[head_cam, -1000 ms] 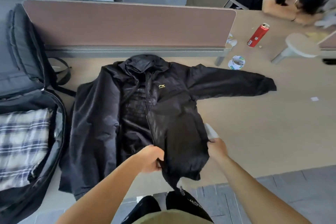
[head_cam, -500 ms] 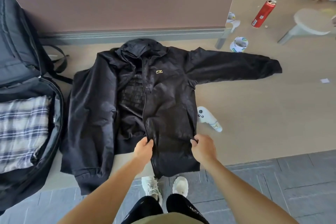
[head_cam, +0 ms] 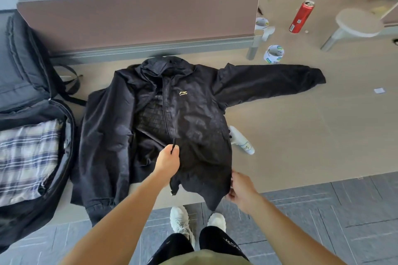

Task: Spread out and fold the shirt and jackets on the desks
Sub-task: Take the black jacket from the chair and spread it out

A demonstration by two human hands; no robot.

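A black hooded jacket [head_cam: 193, 114] lies face up on the tan desk [head_cam: 301, 135], half unzipped, with one sleeve stretched out to the right and the other folded down along its left side. My left hand [head_cam: 169, 160] pinches the zipper pull at the middle of the front. My right hand [head_cam: 241, 189] grips the jacket's lower right hem, which hangs over the desk's near edge. A plaid shirt [head_cam: 25, 157] lies inside the open black backpack [head_cam: 32, 84] at the left.
A white controller [head_cam: 242, 143] lies beside the jacket's right side. Two tape rolls [head_cam: 274, 54], a red can [head_cam: 301, 17] and a lamp base [head_cam: 357, 22] stand at the back right. A brown divider panel [head_cam: 137, 21] closes off the back. Another person leans on the far desk.
My left hand has moved up the jacket front and now pinches the zipper pull. My right hand has slid down to the hem at the desk's edge.
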